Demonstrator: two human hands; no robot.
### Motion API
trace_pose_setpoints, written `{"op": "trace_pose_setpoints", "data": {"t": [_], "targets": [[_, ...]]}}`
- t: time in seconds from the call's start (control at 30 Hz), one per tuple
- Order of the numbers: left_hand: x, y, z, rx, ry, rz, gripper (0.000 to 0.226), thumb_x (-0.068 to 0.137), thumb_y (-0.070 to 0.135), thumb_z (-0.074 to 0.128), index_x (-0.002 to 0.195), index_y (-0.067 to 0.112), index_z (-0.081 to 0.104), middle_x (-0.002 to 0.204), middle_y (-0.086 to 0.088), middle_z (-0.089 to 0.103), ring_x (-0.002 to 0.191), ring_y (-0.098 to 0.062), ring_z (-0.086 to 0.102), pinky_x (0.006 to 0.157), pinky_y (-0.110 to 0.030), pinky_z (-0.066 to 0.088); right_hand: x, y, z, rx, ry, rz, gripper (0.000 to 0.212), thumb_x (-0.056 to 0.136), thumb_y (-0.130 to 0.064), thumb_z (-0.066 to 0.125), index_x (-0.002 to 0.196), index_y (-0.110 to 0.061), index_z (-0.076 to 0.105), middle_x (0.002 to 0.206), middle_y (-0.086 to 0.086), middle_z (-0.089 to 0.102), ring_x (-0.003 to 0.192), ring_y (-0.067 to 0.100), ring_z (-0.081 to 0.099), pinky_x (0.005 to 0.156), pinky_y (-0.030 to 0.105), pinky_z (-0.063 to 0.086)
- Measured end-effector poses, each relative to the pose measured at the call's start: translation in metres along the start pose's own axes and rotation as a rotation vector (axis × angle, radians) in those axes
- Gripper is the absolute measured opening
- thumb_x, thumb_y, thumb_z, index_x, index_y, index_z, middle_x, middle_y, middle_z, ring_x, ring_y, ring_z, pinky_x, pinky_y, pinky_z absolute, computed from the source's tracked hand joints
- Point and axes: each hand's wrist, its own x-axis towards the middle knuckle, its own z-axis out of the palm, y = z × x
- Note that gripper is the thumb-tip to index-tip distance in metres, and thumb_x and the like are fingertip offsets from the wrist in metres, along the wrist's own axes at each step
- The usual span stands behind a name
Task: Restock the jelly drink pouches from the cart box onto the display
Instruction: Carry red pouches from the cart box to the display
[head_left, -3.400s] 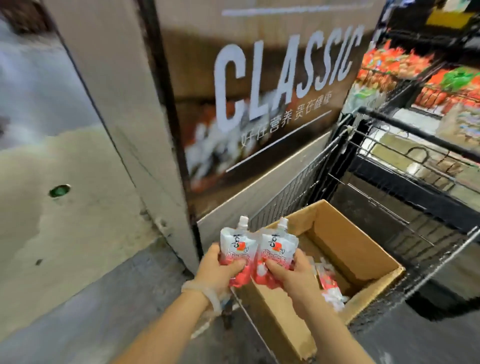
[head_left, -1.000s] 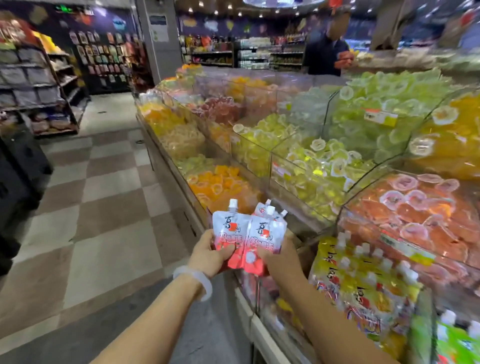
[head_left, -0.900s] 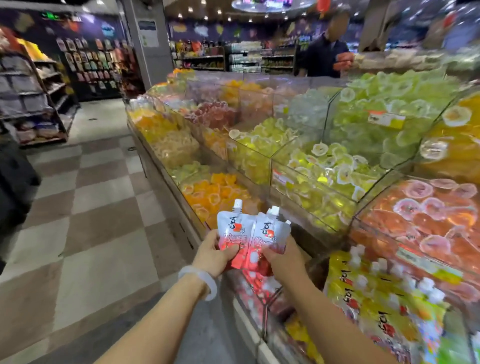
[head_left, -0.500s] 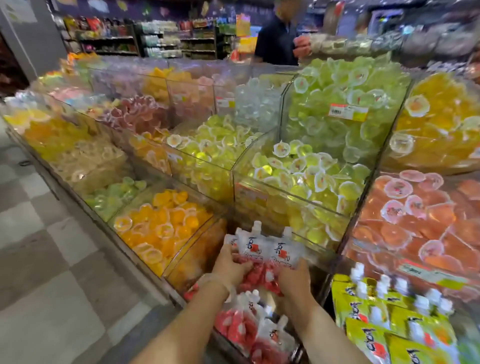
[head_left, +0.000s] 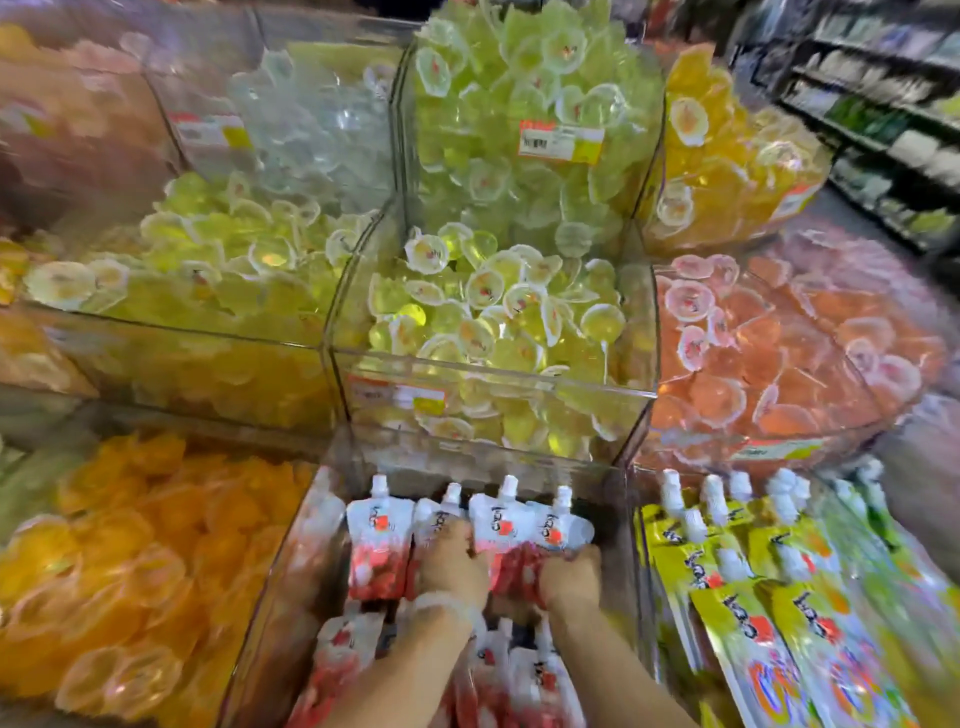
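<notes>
Both hands (head_left: 511, 569) curled, gripping.

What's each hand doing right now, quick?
Left hand: grips red-and-white pouches in the clear bin.
Right hand: grips the pouches beside it.

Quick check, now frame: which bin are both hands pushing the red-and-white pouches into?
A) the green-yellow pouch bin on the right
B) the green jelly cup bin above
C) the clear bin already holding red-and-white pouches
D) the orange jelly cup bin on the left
C: the left hand and right hand grip red-and-white pouches inside the clear bin, where matching pouches already lie.
</notes>
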Motion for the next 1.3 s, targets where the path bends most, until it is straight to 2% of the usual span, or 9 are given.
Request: {"op": "trace_pose_setpoints", "data": {"t": [0.1, 0.23, 0.53, 0.67, 0.77, 0.9, 1.0, 1.2, 1.3], "targets": [[-0.002, 0.002, 0.000, 0.129, -0.036, 0.009, 0.015, 0.089, 0.014, 0.057, 0.101, 0.011, 0.065, 0.102, -0.007, 0.069, 0.100, -0.023, 0.063, 0.086, -0.029, 0.049, -0.005, -0.005, -0.008, -0.120, -0.034, 0.009, 0.025, 0.082, 0.002, 0.056, 0.102, -0.002, 0.042, 0.088, 0.014, 0.053, 0.086, 0.025, 0.050, 0.073, 0.034, 0.042], [-0.007, 0.004, -0.004, 0.275, -0.055, 0.021, 0.023, 0.093, 0.015, 0.050, 0.112, 0.008, 0.059, 0.113, -0.009, 0.061, 0.105, -0.023, 0.059, 0.089, -0.029, 0.049, -0.004, -0.008, -0.009, -0.390, -0.094, 0.022, 0.032, 0.094, -0.010, 0.042, 0.124, 0.001, 0.041, 0.126, 0.013, 0.051, 0.120, 0.029, 0.051, 0.085, 0.027, 0.046], [-0.007, 0.008, -0.015, 0.473, -0.186, 0.035, 0.041, 0.093, -0.001, 0.041, 0.135, 0.002, 0.038, 0.119, -0.010, 0.063, 0.112, -0.023, 0.061, 0.089, -0.027, 0.049, -0.011, -0.001, -0.006, -0.273, -0.030, -0.118, 0.042, 0.090, -0.009, 0.049, 0.126, 0.008, 0.036, 0.127, 0.023, 0.051, 0.117, 0.037, 0.051, 0.097, 0.041, 0.046], [-0.005, 0.009, -0.017, 0.536, -0.236, 0.015, 0.041, 0.093, 0.007, 0.045, 0.134, 0.005, 0.040, 0.117, -0.008, 0.064, 0.110, -0.023, 0.062, 0.087, -0.030, 0.050, -0.030, 0.004, -0.006, -0.331, -0.034, -0.229, 0.066, 0.089, 0.000, 0.043, 0.147, 0.002, 0.012, 0.154, 0.020, 0.019, 0.144, 0.030, 0.017, 0.119, 0.036, 0.018], [-0.005, 0.013, -0.019, 0.522, -0.262, 0.008, 0.034, 0.093, 0.007, 0.046, 0.127, 0.006, 0.047, 0.114, -0.010, 0.064, 0.108, -0.025, 0.062, 0.085, -0.030, 0.050, -0.044, 0.010, -0.004, -0.405, -0.061, -0.267, 0.067, 0.088, 0.005, 0.038, 0.148, -0.005, 0.009, 0.155, 0.024, 0.006, 0.147, 0.030, 0.000, 0.117, 0.032, 0.008], [-0.004, 0.015, -0.019, 0.592, -0.308, 0.030, 0.048, 0.092, 0.004, 0.044, 0.139, 0.004, 0.035, 0.121, -0.010, 0.062, 0.112, -0.025, 0.061, 0.089, -0.030, 0.050, -0.046, 0.008, -0.006, -0.447, -0.161, -0.168, 0.064, 0.089, 0.000, 0.041, 0.147, -0.007, 0.016, 0.151, 0.021, 0.021, 0.147, 0.027, 0.006, 0.117, 0.029, 0.019], [-0.006, 0.020, -0.025, 0.586, -0.291, 0.140, 0.034, 0.090, 0.003, 0.046, 0.124, 0.008, 0.049, 0.116, -0.009, 0.060, 0.107, -0.025, 0.061, 0.078, -0.029, 0.048, -0.050, -0.001, -0.015, -0.488, -0.149, -0.173, 0.057, 0.084, -0.001, 0.044, 0.140, -0.006, 0.030, 0.141, 0.018, 0.034, 0.136, 0.033, 0.031, 0.112, 0.031, 0.029], [-0.012, 0.067, -0.066, 0.643, -0.203, 0.480, 0.050, 0.086, 0.015, 0.060, 0.133, 0.016, 0.044, 0.133, -0.005, 0.044, 0.128, -0.027, 0.039, 0.103, -0.032, 0.037, -0.076, -0.059, -0.052, -0.715, -0.260, -0.619, 0.056, 0.089, -0.004, 0.052, 0.141, -0.007, 0.031, 0.143, 0.014, 0.031, 0.134, 0.029, 0.033, 0.110, 0.028, 0.027], [-0.025, 0.108, -0.088, 0.808, -0.232, 0.541, 0.054, 0.084, 0.021, 0.063, 0.133, 0.015, 0.043, 0.132, -0.010, 0.048, 0.124, -0.029, 0.046, 0.100, -0.035, 0.040, -0.088, -0.093, -0.086, -0.823, -0.265, -0.818, 0.050, 0.088, -0.003, 0.052, 0.137, -0.005, 0.040, 0.134, 0.016, 0.044, 0.128, 0.030, 0.040, 0.104, 0.028, 0.029]]}}
